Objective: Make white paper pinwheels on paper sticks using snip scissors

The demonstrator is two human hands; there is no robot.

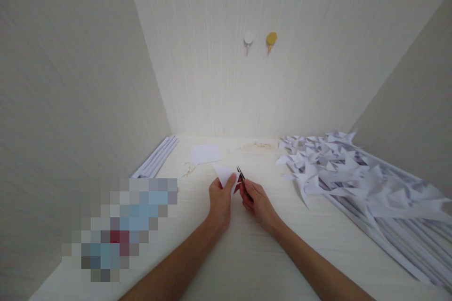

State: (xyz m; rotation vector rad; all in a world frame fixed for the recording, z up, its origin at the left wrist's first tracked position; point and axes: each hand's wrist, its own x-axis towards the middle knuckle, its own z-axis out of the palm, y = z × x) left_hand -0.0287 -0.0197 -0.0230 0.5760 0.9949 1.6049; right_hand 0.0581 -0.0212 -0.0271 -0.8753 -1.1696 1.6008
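The left hand (pixel 221 197) pinched a thin, pointed white paper piece (pixel 224 174) above the pale wood-grain worktop (pixel 247 254); the right hand (pixel 256 200) gripped small dark scissors (pixel 241 178) beside it.

Two bare forearms come up from the near edge, no sleeves, no watch, no rings showing; left hand (pixel 221 200) and right hand (pixel 257 202) both ungloved, fingers slim.

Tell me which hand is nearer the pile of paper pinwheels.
Right. The right hand, holding small scissors, lies closer to the pinwheel pile on the right; the left hand sits farther, holding the paper piece.
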